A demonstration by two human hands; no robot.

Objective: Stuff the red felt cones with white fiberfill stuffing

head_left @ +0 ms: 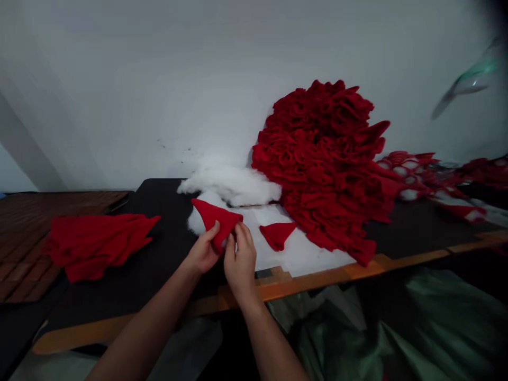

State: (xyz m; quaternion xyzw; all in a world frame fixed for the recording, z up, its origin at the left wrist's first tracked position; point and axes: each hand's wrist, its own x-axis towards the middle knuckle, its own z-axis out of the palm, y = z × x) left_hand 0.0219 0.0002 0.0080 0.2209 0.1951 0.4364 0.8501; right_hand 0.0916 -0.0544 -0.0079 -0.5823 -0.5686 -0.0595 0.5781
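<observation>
- Two hands meet at the table's near edge in the head view: the left hand (202, 254) is closed on the wide end of a red felt cone (216, 219), and the right hand (240, 262) pinches the same rim, fingertips at the opening.
- The cone is lifted just off the black table (159, 264), tip pointing up and left, with white stuffing (234, 185) heaped just behind it.
- It looks like the cone's mouth is being worked, with a bit of white showing there.
- Any next move calls for holding the mouth open with one hand, leaving the other free.
- Nearby are a second cone (278, 234) on a white sheet (309, 254), a big red heap (325, 159) and a flat red pile (95, 241).
</observation>
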